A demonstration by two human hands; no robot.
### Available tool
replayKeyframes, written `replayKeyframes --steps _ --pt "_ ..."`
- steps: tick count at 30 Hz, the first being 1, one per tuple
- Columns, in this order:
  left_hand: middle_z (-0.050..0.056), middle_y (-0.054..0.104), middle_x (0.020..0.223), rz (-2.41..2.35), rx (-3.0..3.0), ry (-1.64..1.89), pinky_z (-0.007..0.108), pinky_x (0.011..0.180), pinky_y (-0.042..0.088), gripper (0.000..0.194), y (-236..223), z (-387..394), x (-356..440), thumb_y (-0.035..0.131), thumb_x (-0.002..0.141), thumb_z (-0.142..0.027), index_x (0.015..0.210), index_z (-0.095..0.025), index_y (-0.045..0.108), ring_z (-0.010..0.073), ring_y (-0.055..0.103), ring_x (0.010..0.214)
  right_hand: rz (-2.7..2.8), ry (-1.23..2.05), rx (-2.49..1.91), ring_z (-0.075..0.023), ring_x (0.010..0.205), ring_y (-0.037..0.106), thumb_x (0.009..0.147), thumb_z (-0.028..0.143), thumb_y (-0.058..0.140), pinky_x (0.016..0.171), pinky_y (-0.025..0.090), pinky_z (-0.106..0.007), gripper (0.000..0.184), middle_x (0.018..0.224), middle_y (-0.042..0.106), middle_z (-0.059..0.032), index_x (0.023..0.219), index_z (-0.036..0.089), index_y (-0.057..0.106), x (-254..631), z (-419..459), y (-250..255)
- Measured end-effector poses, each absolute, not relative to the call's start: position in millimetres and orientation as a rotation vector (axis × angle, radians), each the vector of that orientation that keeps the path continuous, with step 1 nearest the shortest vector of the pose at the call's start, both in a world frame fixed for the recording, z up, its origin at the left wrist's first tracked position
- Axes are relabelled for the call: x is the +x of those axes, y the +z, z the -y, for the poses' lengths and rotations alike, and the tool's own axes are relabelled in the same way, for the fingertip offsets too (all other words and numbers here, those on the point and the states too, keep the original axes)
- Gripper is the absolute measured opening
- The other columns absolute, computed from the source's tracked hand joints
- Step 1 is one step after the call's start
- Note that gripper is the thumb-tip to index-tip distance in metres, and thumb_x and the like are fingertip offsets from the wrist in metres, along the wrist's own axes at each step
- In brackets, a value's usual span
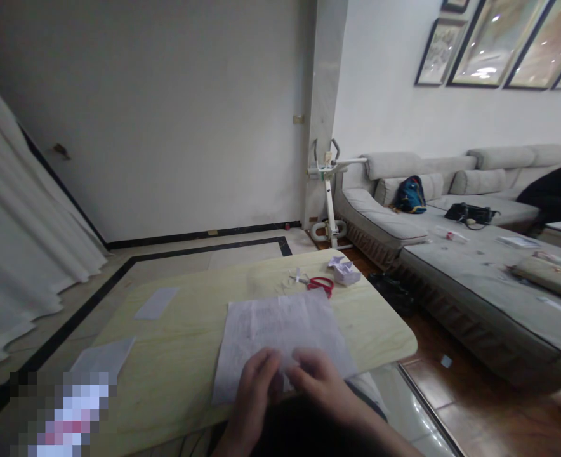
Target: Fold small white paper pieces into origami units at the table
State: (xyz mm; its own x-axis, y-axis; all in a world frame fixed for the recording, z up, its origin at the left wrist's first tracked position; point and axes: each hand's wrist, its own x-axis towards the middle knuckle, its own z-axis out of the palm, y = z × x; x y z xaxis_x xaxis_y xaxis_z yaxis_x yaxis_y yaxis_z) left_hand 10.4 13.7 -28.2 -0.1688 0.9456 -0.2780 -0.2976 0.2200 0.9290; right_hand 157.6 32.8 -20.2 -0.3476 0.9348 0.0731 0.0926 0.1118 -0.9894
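Pale wood grain covers the counter (180, 355), where a large paper sheet (271, 324) lies spread. Above its near part, the curled fingers of my left hand (256, 382) and right hand (319, 379) come close together; blur hides whether they pinch anything. Beyond the sheet lie red scissors (327, 280), unheld, and crumpled paper (347, 274); smaller papers (157, 303) sit left of it. How much is done or left, I can't judge.

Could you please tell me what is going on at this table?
Someone's left hand and right hand are close together over the near part of a large sheet; blur hides whether they hold anything. Red scissors lie beyond it on the table, near crumpled paper.
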Motion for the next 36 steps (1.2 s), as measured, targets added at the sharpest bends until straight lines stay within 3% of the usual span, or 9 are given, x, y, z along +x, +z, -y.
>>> replayKeyframes --steps 5,9,13,26,33,36 --pt "-0.007 0.047 0.05 -1.122 0.707 1.277 0.02 0.044 0.037 0.035 -31.6 -15.9 10.3 0.078 0.068 -0.044 0.06 -0.019 0.055 0.009 0.043 0.046 1.562 1.268 -1.069 -0.0152 0.064 0.045 0.082 0.059 0.058 0.059 0.039 -0.026 0.044 0.061 0.047 0.0024 0.066 0.019 0.055 155.9 -32.7 -25.5" --pt "-0.005 0.046 0.049 -1.058 0.712 1.25 0.022 0.045 0.039 0.038 -22.5 -15.7 11.5 0.078 0.065 -0.045 0.054 -0.02 0.053 0.0101 0.044 0.046 1.54 1.155 -1.048 -0.0171 0.067 0.05 0.08 0.052 0.064 0.064 0.043 -0.028 0.034 0.069 0.055 0.0 0.076 0.019 0.06 155.3 -34.1 -25.7" --pt "-0.005 0.046 0.048 -1.063 0.715 1.238 0.023 0.043 0.039 0.038 -14.1 -14.9 14.3 0.078 0.064 -0.047 0.054 -0.019 0.055 0.0108 0.045 0.045 1.504 1.107 -1.003 -0.0174 0.069 0.053 0.079 0.044 0.067 0.065 0.045 -0.029 0.027 0.076 0.06 -0.0017 0.087 0.018 0.065 155.6 -36.5 -25.8" --pt "0.001 0.057 0.049 -1.093 0.666 1.229 0.027 0.046 0.047 0.034 -14.9 -12.5 12.3 0.082 0.062 -0.047 0.057 -0.022 0.06 0.0194 0.06 0.054 1.566 1.02 -0.957 -0.0167 0.066 0.053 0.083 0.038 0.067 0.063 0.043 -0.029 0.021 0.07 0.06 -0.0012 0.078 0.017 0.066 156.1 -37.7 -22.1" --pt "0.005 0.071 0.07 -1.034 0.305 1.09 0.027 0.053 0.051 0.028 -23.1 -15.4 13.6 0.081 0.062 -0.037 0.078 -0.018 0.067 0.0183 0.067 0.061 1.617 1.014 -0.916 -0.015 0.066 0.054 0.081 0.031 0.07 0.065 0.045 -0.028 0.015 0.078 0.061 -0.0012 0.089 0.019 0.068 156.6 -36.2 -20.7" --pt "0.003 0.068 0.067 -1.028 0.261 1.072 0.023 0.049 0.048 0.027 -27.6 -18.0 14.1 0.08 0.064 -0.036 0.076 -0.018 0.065 0.0148 0.064 0.056 1.629 0.994 -0.91 -0.0152 0.066 0.054 0.081 0.027 0.069 0.065 0.044 -0.028 0.01 0.074 0.06 -0.001 0.079 0.018 0.068 157.2 -37.9 -18.5"
